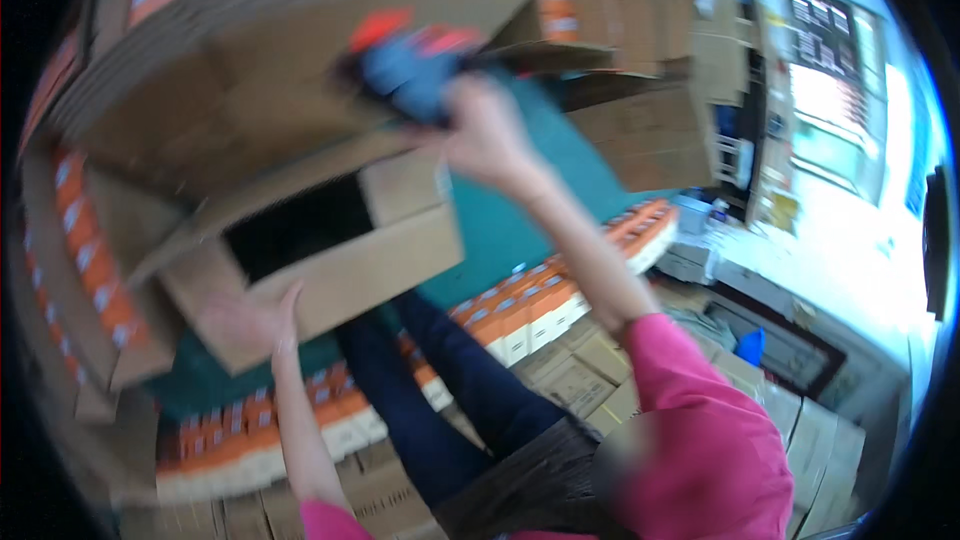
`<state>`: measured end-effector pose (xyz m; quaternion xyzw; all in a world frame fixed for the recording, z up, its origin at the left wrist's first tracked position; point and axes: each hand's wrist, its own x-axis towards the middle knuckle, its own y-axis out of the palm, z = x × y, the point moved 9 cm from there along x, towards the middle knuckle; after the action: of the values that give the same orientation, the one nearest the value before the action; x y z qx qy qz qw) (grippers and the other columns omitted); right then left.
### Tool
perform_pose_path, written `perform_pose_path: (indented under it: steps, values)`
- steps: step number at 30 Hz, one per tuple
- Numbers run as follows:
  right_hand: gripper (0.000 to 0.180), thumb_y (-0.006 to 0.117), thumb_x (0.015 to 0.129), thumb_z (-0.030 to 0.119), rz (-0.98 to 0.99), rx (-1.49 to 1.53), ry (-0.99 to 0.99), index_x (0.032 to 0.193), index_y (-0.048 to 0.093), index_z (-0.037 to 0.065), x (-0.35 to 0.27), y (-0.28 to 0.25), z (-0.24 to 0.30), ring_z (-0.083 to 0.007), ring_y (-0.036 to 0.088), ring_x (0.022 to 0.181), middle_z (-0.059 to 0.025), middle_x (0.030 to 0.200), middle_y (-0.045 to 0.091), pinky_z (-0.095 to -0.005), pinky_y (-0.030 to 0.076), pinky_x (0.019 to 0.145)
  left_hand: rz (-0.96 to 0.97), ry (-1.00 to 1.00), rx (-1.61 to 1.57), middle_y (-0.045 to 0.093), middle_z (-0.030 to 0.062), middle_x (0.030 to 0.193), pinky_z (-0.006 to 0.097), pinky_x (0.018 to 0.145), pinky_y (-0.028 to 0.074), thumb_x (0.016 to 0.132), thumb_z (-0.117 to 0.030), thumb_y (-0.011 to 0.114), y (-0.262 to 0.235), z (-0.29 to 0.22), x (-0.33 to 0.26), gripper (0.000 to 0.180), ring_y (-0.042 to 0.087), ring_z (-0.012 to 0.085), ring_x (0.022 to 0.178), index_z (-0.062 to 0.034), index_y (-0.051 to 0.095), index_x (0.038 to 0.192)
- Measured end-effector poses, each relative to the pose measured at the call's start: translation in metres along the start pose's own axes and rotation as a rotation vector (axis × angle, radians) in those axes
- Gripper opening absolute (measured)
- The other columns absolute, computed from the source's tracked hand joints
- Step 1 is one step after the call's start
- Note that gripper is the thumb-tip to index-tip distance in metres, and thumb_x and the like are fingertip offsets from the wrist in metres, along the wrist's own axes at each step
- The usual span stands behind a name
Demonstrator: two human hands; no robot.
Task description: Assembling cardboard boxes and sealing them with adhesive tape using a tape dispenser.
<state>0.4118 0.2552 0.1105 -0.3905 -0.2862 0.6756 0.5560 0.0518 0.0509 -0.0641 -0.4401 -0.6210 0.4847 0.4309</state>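
A cardboard box [370,275] lies in front of me, with a dark opening [298,225] between its brown panels. My left hand [250,322] presses flat against its near left side, the thumb spread from the fingers. My right hand [482,135] is raised above the box's far right corner. Its fingers are closed around what looks like a tape dispenser [410,65], grey-blue with red-orange parts. Motion blur smears the dispenser and hides its details; it is apart from the box.
Rows of small orange and white boxes [530,315] line the near edge of the green surface [500,225]. Large open cartons [270,70] stand beyond and to the left. Another carton [645,135] stands at right. Stacked brown cartons [575,385] lie nearer me, by a white-topped counter [790,270].
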Motion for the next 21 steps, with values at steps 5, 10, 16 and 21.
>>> perform_pose_path:
  steps: [5,10,16,21]
  values:
    - [0.043,0.073,0.062,0.026,0.363,-0.059,-0.290,0.091,0.059,-0.003,-0.135,0.110,-0.043,-0.0332,0.059,0.107,-0.0220,0.103,0.063,-0.0404,0.038,0.103,0.123,-0.331,-0.024,-0.002,0.0298,0.152,0.059,0.111,0.006,0.054,-0.068,0.077,0.010,-0.008,-0.062,0.141,-0.002,0.0431,0.142,0.0075,0.000,0.145]
    - [0.032,0.065,0.070,0.023,0.383,-0.400,-0.209,0.090,0.060,-0.002,-0.147,0.151,-0.077,-0.0331,0.061,0.097,-0.0216,0.093,0.064,-0.0415,0.046,0.089,-0.088,0.133,-0.102,0.015,0.0271,0.151,0.056,0.113,0.006,0.091,-0.040,0.056,-0.013,-0.029,-0.003,0.071,0.011,0.0433,0.140,-0.0017,0.027,0.144]
    - [0.055,0.076,0.072,0.040,0.592,0.594,-0.037,0.106,0.062,-0.002,-0.122,0.107,0.060,-0.0373,0.063,0.092,-0.0215,0.092,0.066,-0.0438,0.044,0.092,0.363,0.344,-0.102,0.027,0.0085,0.152,0.055,0.111,0.015,0.089,-0.029,0.052,0.008,-0.021,0.014,0.056,0.021,0.0322,0.141,-0.0205,0.039,0.143]
    - [0.057,0.079,0.062,0.054,0.761,0.159,0.043,0.079,0.066,0.001,-0.109,0.240,0.013,-0.0324,0.066,0.067,-0.0176,0.069,0.065,-0.0385,0.052,0.064,0.374,0.230,-0.605,0.043,0.0120,0.143,0.043,0.112,0.023,0.093,-0.013,0.050,-0.007,-0.032,0.033,0.044,0.033,0.0294,0.137,-0.0150,0.048,0.137]
